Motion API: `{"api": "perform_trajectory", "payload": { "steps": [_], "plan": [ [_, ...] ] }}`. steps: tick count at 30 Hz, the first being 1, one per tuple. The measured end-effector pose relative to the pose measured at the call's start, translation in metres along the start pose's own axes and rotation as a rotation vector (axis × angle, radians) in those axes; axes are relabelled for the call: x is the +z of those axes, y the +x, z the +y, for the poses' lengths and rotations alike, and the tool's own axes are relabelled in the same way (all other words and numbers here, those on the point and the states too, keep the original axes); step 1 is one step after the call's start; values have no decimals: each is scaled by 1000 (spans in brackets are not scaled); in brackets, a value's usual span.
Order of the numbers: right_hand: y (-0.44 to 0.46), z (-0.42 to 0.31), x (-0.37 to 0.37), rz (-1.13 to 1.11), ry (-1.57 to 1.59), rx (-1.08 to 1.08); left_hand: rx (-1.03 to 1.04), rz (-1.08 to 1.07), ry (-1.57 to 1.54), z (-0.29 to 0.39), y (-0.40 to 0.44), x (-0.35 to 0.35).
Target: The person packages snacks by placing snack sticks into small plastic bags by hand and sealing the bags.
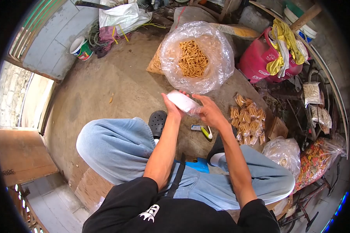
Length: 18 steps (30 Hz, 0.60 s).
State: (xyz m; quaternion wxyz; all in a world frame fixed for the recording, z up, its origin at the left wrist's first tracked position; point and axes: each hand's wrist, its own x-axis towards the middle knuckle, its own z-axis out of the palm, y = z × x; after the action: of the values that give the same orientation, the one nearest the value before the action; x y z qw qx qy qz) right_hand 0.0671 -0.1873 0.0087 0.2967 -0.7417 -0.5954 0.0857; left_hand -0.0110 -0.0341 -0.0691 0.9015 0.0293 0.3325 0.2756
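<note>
A whitish packet in clear plastic (183,102), which looks like a bundle of small plastic bags, lies across my left hand (174,105). The fingers of that hand curl around its left side. At the packet's right end, my right hand (208,110) grips the plastic with thumb and fingers. Just beyond both hands stands a large open clear plastic bag (217,58) with brown stick-shaped snacks (193,59) inside. To the right of my right hand lies a pile of small filled snack packs (248,120). Below the hands, a green-handled cutter or knife (206,133) and a small blue-and-white box (195,127) rest on the floor.
A pink drum (256,58) draped with yellow cloth (282,46) stands at the back right. Bags of colourful snacks (317,159) lean at the right. A paint bucket (81,48) and white sack (124,17) are at the back left. My knees flank the work area.
</note>
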Motion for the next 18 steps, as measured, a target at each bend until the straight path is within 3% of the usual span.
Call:
{"api": "perform_trajectory", "payload": {
  "steps": [11, 13, 18],
  "plan": [
    [3, -8, 6, 242, 258, 98, -47, 279, -100, 0, 32, -27],
    [2, -7, 6, 248, 261, 107, -93, 452, -56, -1, 43, -39],
    [-2, 4, 7, 174, 231, 124, -20, 579, 53, -5, 51, -55]
  ]
}}
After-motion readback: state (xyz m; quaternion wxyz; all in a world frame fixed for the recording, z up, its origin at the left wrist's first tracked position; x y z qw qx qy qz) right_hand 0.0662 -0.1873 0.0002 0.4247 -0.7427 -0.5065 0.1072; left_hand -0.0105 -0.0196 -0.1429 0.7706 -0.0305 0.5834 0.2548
